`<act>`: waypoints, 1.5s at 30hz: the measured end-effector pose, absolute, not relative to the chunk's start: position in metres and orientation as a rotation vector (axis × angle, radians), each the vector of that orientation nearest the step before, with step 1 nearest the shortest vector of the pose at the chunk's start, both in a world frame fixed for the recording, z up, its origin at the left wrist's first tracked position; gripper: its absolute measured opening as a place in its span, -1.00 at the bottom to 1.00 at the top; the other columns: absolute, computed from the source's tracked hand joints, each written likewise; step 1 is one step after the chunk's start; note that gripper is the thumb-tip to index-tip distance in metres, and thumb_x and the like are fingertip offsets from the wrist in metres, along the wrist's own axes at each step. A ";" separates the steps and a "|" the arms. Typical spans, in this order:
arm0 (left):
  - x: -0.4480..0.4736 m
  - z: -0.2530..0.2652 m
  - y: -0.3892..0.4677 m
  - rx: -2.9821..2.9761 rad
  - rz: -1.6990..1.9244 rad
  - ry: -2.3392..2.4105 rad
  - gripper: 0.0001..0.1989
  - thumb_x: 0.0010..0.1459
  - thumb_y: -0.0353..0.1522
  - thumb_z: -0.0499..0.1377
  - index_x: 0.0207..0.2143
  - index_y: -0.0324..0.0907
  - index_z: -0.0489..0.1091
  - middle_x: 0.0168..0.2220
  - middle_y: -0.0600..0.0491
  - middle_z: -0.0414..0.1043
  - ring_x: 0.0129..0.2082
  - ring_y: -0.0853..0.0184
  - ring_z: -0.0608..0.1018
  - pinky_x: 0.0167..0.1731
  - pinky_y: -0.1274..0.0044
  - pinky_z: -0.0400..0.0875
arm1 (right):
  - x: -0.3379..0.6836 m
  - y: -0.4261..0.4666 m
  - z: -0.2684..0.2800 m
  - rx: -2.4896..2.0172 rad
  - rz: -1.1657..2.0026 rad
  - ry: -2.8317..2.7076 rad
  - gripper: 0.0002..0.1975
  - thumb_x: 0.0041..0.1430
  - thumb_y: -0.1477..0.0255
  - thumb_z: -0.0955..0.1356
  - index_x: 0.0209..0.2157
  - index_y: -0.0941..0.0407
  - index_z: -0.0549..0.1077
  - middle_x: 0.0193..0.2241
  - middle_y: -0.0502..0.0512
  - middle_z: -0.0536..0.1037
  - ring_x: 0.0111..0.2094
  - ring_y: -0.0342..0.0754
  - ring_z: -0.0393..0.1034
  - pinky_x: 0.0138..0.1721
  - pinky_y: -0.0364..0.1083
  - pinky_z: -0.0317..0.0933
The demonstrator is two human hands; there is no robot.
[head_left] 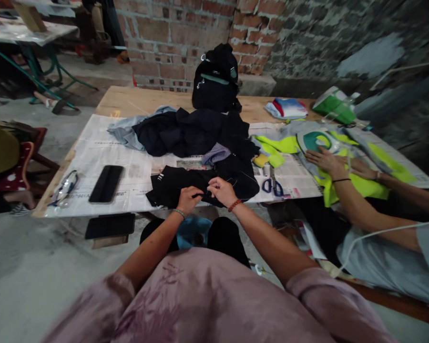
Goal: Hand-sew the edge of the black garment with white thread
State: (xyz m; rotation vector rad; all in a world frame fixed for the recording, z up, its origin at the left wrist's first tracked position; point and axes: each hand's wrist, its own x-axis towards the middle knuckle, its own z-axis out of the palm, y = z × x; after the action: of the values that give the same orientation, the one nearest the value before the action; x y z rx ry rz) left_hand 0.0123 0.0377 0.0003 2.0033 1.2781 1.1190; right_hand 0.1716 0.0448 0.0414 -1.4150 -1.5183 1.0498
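A black garment [175,183] lies along the table's front edge, a small white mark near its left end. My left hand [189,199] is closed on the garment's near edge, fingers pinched together. Just to the right, my right hand [222,191] is raised slightly over the cloth with thumb and forefinger pinched; whatever is between them is too small to make out. Behind both hands rests a heap of dark clothes [182,131], with a grey-purple piece [216,153] showing at its front. Blue-handled scissors [272,186] lie right of the garment.
Newspaper [89,157] covers the table. At left are a phone [106,184] and glasses [67,188]. A black backpack [216,78] stands behind. To the right, a co-worker's hands [325,162] are at an iron [316,141] on yellow-grey cloth [361,186].
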 end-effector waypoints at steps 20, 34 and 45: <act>0.013 -0.006 0.039 2.045 1.287 1.154 -0.87 -0.10 -0.53 0.20 -0.47 -0.15 0.48 -0.47 0.12 0.50 -0.45 0.44 0.49 -0.33 0.55 0.33 | 0.167 0.041 0.047 -1.585 1.092 -1.658 -0.81 0.02 0.32 0.24 -0.53 0.13 0.37 -0.66 -0.09 0.40 -0.70 -0.25 0.21 -0.59 -0.23 0.07; 0.013 -0.005 0.039 2.107 1.197 1.163 -0.92 -0.03 -0.48 0.20 -0.49 -0.15 0.48 -0.49 0.11 0.49 -0.45 0.43 0.48 -0.34 0.55 0.31 | 0.165 0.058 0.044 -1.835 0.863 -1.955 -0.76 0.00 0.42 0.21 -0.65 0.15 0.36 -0.67 -0.04 0.36 -0.56 -0.20 0.18 -0.52 -0.20 -0.06; 0.014 -0.006 0.038 2.087 1.163 1.215 -0.91 -0.02 -0.48 0.18 -0.48 -0.15 0.47 -0.47 0.11 0.49 -0.43 0.42 0.48 -0.30 0.52 0.29 | 0.161 0.066 0.030 -1.851 1.140 -1.725 -0.84 -0.15 0.45 0.21 -0.69 0.15 0.31 -0.76 -0.11 0.22 -0.63 -0.22 0.08 -0.58 -0.19 -0.10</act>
State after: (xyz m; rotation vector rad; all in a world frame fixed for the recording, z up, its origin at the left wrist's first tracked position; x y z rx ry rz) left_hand 0.0140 0.0384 -0.0056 2.0865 1.2145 1.1627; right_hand 0.1608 0.0658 0.0302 -1.8513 -1.7245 1.1404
